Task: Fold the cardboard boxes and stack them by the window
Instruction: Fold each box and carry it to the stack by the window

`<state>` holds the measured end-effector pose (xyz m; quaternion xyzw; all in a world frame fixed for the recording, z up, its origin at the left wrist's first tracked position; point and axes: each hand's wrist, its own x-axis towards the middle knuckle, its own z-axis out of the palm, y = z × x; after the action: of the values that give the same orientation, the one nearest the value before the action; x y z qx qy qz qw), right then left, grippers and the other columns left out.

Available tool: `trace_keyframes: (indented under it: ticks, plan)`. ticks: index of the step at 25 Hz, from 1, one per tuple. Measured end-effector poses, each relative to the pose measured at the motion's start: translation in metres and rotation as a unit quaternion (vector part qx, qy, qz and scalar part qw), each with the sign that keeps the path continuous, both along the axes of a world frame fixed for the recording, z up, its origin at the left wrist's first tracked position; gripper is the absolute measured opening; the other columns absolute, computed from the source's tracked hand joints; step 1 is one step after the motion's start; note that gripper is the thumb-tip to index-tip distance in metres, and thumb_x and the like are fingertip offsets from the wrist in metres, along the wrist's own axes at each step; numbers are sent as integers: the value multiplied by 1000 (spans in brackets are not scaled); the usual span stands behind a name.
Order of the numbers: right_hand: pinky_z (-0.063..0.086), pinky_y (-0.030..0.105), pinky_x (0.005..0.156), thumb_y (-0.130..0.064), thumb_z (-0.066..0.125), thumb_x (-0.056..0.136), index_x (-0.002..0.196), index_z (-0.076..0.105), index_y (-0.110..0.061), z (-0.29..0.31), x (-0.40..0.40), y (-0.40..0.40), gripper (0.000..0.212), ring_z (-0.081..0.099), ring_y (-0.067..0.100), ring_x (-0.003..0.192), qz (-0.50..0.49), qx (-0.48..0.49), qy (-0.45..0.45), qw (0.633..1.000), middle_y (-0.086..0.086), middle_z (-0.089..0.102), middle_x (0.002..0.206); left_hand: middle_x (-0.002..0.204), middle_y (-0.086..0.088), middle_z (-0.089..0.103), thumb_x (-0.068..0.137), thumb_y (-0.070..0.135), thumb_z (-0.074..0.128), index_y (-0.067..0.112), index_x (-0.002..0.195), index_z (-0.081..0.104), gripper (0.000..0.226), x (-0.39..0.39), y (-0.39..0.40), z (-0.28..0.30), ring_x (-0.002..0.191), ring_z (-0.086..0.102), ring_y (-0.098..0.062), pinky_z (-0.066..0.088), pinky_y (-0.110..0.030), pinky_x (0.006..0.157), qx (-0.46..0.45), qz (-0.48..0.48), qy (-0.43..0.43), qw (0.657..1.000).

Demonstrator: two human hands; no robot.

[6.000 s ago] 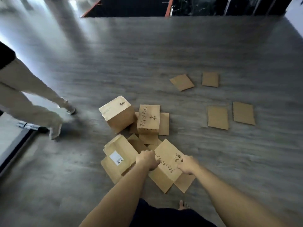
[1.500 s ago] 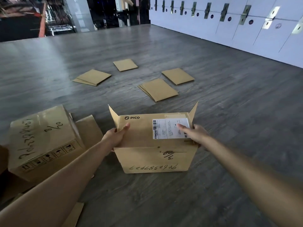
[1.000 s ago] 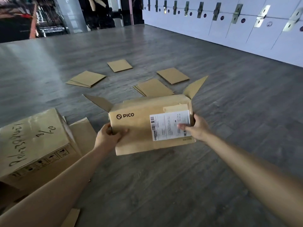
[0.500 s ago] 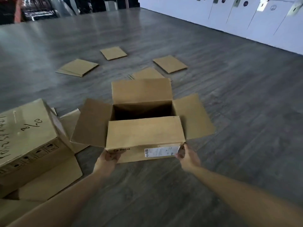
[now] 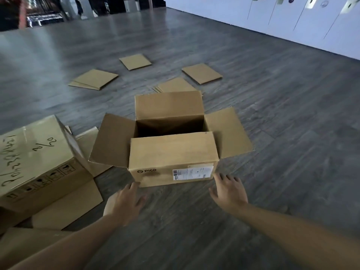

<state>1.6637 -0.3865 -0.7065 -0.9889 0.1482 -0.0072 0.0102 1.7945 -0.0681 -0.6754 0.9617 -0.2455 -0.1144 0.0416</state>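
Observation:
An open brown cardboard box [image 5: 171, 154] marked PICO, with a white label, stands on the grey floor with all its top flaps spread outward. My left hand [image 5: 124, 203] hovers just short of its near left corner, fingers loose, holding nothing. My right hand [image 5: 229, 191] hovers by the near right corner, fingers spread, also empty. A closed box [image 5: 37, 158] with handwritten numbers sits at the left on flattened cardboard [image 5: 66, 207].
Several flat cardboard pieces lie on the floor beyond the open box, such as one piece [image 5: 93, 78] at the far left and another [image 5: 201, 73] at the far right. White lockers [image 5: 292, 20] line the right wall. Dark glass and shelving stand at the far left.
The box was turned over from its closed bottom and set down with its opening upward and flaps spread. Both hands have let go of its lower corners and drawn slightly back.

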Motion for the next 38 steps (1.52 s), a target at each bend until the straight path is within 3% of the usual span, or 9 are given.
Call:
trace_keyframes:
  ticks: [7,15,22,26,28,30,33,36,38]
  plan:
    - [47,44,81,-39,69,81,109,62,-9,64,58,-12,41,59,31,95,110,-62,-212,969,10,62,103,123,-14,57,89,50,48,4,130,55,62,47,-24,45,109,54,-34,50,-46,89,-136,-78,-265,951]
    - [9,58,118,-76,35,89,156,6,-23,61,90,-29,90,25,27,147,-36,53,21,998,8,32,157,164,-8,18,87,77,42,19,159,-3,103,79,-35,29,146,22,-32,25,-47,118,-20,19,-34,999]
    - [25,56,115,-65,55,89,159,-6,-24,83,87,-21,101,35,24,144,-71,210,-144,964,5,29,161,151,-19,33,83,75,52,19,158,-12,114,69,-43,57,138,36,-34,34,-48,112,-212,67,-8,975]
    - [41,39,101,-60,47,96,158,14,-19,116,84,-22,81,48,22,134,-70,244,-228,940,5,44,151,146,-13,49,94,72,37,23,158,19,83,70,-43,93,125,55,-33,48,-49,96,-279,104,-88,951]
    - [41,31,86,-62,38,98,150,36,-19,131,84,-23,67,59,21,117,-85,215,-229,946,3,62,127,112,-6,69,93,76,27,25,128,62,71,75,-42,109,104,65,-31,49,-37,76,-253,113,-107,955]
    - [42,32,79,-69,30,96,130,56,-21,145,84,-26,64,63,22,103,-92,224,-168,956,-1,68,104,80,4,66,91,77,30,26,100,74,67,77,-41,122,78,64,-19,44,-29,61,-164,107,-38,980]
    - [46,35,82,-81,23,89,97,65,-29,155,81,-23,67,65,20,98,-50,295,-23,954,-1,70,98,126,0,66,91,75,38,34,133,61,63,72,-49,122,115,60,-18,49,-38,98,23,0,140,990]
    - [38,49,108,-84,21,87,148,41,-26,127,74,-4,86,47,24,135,18,206,116,972,2,49,149,163,-1,27,88,80,32,41,156,22,79,56,-60,96,147,27,-30,24,-50,118,73,-58,142,985]
    - [28,54,114,-85,16,85,155,28,-28,99,65,10,90,38,26,141,63,116,136,982,3,41,155,168,-1,3,84,86,28,43,158,0,90,42,-65,75,152,11,-35,14,-54,120,75,-85,118,987]
